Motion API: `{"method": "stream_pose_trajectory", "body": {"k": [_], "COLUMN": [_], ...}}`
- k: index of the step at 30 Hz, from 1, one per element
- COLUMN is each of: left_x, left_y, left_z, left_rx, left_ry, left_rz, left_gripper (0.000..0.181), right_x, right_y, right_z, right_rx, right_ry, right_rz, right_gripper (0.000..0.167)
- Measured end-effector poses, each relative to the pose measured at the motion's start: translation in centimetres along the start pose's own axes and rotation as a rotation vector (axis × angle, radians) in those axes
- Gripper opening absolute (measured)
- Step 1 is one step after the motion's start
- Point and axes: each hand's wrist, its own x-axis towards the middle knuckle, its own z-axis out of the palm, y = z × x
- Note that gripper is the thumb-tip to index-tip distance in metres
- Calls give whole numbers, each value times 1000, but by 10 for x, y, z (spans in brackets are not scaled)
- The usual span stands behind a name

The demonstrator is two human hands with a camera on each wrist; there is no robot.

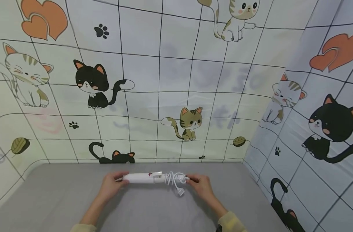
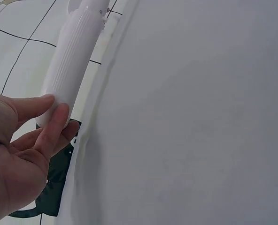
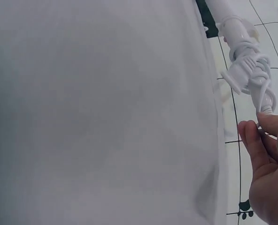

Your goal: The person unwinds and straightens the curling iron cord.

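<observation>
A white curling iron [image 1: 140,178] is held level near the far edge of the grey surface. Its thick, ribbed end [image 2: 68,61] is pinched between the thumb and fingers of my left hand [image 1: 112,185]. At the opposite end, my right hand [image 1: 201,185] pinches the thin tip where the cord comes out. The white cord [image 1: 173,178] is wound in loops around the narrower half. From those loops the plug [image 1: 180,191] hangs down, and it shows large in the right wrist view. A small lever [image 1: 157,174] sits at mid-length.
A grey cloth-like surface [image 1: 153,209] spreads beneath both hands. Behind it and to the right stand white sheet walls [image 1: 141,74] with black grid lines and printed cats, hearts and paw marks.
</observation>
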Motion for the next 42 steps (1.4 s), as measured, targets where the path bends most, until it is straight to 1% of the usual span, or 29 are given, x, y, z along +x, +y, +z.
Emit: {"method": "stream_pose_trajectory", "body": {"k": [3, 9, 13, 19, 23, 26, 27, 32, 34, 38, 42], "left_x": [-3, -6, -7, -10, -12, -14, -15, -22, -24, -26, -27], "left_y": [3, 10, 17, 22, 23, 23, 22, 23, 23, 25, 26], "left_z": [-2, -9, -13, -15, -15, -16, -16, -17, -18, -17, -16], "left_rx": [-44, -194, -268, -278, -284, -298, -301, -316, -325, -344, -367], "left_ry": [-15, -49, -64, -90, -116, -140, -157, -294, -326, -322, -293], "left_rz": [-33, -114, -133, -132, -133, -119, -110, -62, -60, -71, -70], "left_gripper": [44, 56, 59, 59, 59, 58, 58, 58, 58, 58, 58], "right_x": [-2, -4, -4, -5, -9, -13, -14, -21, -22, -24, -23], "right_y": [-4, -13, -18, -25, -26, -28, -29, -39, -42, -45, -46], "right_z": [-3, -13, -15, -20, -23, -24, -24, -26, -27, -27, -27], "right_rx": [12, 46, 60, 76, 99, 115, 123, 180, 194, 178, 130], "right_ry": [1, 18, 18, 27, 14, 4, 3, -31, -42, -28, 5], "right_rz": [26, 52, 53, 60, 61, 72, 81, 95, 95, 86, 47], "right_gripper": [17, 18, 20, 20, 20, 20, 20, 22, 22, 23, 21]}}
